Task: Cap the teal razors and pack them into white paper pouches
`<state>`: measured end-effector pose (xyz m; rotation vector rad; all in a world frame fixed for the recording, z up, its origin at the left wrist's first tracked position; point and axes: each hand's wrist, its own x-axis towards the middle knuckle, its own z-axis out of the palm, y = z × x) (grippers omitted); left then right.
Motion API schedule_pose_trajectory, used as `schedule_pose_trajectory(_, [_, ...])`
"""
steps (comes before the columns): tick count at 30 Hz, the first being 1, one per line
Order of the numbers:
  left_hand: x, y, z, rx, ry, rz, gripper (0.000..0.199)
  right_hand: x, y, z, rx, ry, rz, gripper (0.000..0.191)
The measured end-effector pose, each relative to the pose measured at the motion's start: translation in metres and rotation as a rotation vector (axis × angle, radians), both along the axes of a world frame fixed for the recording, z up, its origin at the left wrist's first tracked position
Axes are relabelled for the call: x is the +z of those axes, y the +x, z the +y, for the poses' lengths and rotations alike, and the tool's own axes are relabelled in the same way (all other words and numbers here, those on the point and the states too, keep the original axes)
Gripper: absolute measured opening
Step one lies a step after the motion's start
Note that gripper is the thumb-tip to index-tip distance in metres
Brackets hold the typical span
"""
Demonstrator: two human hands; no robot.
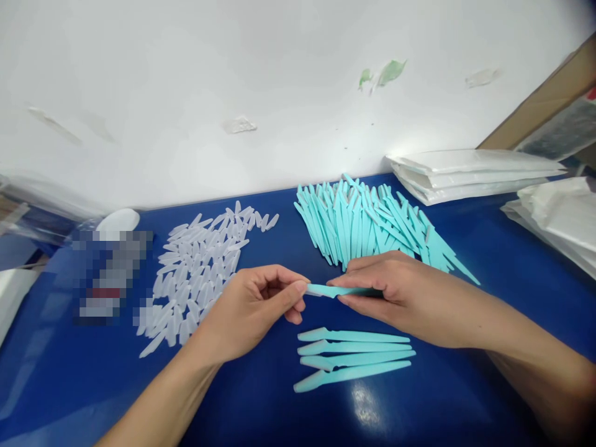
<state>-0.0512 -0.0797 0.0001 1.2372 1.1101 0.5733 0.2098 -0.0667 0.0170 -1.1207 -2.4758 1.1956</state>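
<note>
A turquoise eyebrow razor (pixel 342 290) is held level between both hands above the table. At its blade end, my left hand (pixel 265 298) pinches the tip between thumb and fingers; whether a clear cap is also in that pinch I cannot tell. My right hand (pixel 391 288) is closed around the handle, hiding most of it. Below the hands lie several turquoise razors (pixel 358 347) in a row, blade ends to the left. Behind my right hand is a large heap of turquoise razors (pixel 354 217). Small translucent caps (pixel 200 267) are spread left of my left hand.
The blue table (pixel 261 397) meets a white wall (pixel 279 74) at the back. White plastic packages (pixel 475 171) are stacked at the right, near a cardboard box (pixel 535 99). A round white object (pixel 118 221) and a pixelated item (pixel 114 273) are on the left.
</note>
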Motion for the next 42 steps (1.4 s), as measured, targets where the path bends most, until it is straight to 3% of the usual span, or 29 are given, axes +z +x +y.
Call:
schedule_pose_trajectory(3, [-0.004, 0.008, -0.005, -0.049, -0.058, -0.004, 0.027, -0.002, -0.002, -0.003, 0.039, 0.027, -0.026, 0.024])
schedule_pose_trajectory(6, [-0.005, 0.006, -0.007, -0.102, -0.016, 0.111, 0.029, -0.006, -0.004, -0.008, 0.038, 0.055, -0.061, 0.020])
schedule_pose_trajectory(10, [-0.001, -0.001, -0.006, -0.234, 0.191, 0.373, 0.026, -0.008, -0.004, -0.010, -0.008, 0.074, -0.122, 0.018])
schedule_pose_trajectory(15, [0.000, -0.001, -0.007, -0.316, 0.473, 0.545, 0.023, -0.007, -0.006, -0.008, 0.027, 0.080, -0.199, 0.026])
schedule_pose_trajectory(23, [-0.002, -0.005, -0.011, -0.425, 0.532, 0.496, 0.020, -0.005, 0.001, -0.009, 0.057, 0.056, -0.183, 0.027])
schedule_pose_trajectory(26, [0.003, -0.012, -0.005, -0.329, 0.557, 0.479, 0.019, 0.005, 0.025, 0.000, -0.174, 0.103, -0.168, 0.031])
schedule_pose_trajectory(29, [0.010, -0.027, 0.007, -0.105, 0.637, 0.521, 0.018, 0.017, 0.058, 0.014, -0.661, 0.317, -0.303, 0.041])
schedule_pose_trajectory(30, [0.012, -0.033, 0.011, -0.010, 0.671, 0.553, 0.018, 0.019, 0.069, 0.019, -0.746, 0.373, -0.389, 0.043])
schedule_pose_trajectory(33, [0.017, -0.053, 0.022, 0.255, 0.725, 0.668, 0.019, 0.015, 0.088, 0.032, -0.737, 0.374, -0.526, 0.044])
schedule_pose_trajectory(35, [0.019, -0.064, 0.027, 0.324, 0.730, 0.737, 0.021, 0.003, 0.090, 0.037, -0.688, 0.309, -0.514, 0.043])
schedule_pose_trajectory(39, [0.016, -0.081, 0.035, 0.294, 0.722, 0.829, 0.022, -0.023, 0.080, 0.043, -0.641, 0.276, -0.467, 0.035])
schedule_pose_trajectory(42, [0.010, -0.087, 0.040, 0.240, 0.704, 0.835, 0.022, -0.030, 0.073, 0.044, -0.611, 0.271, -0.446, 0.022])
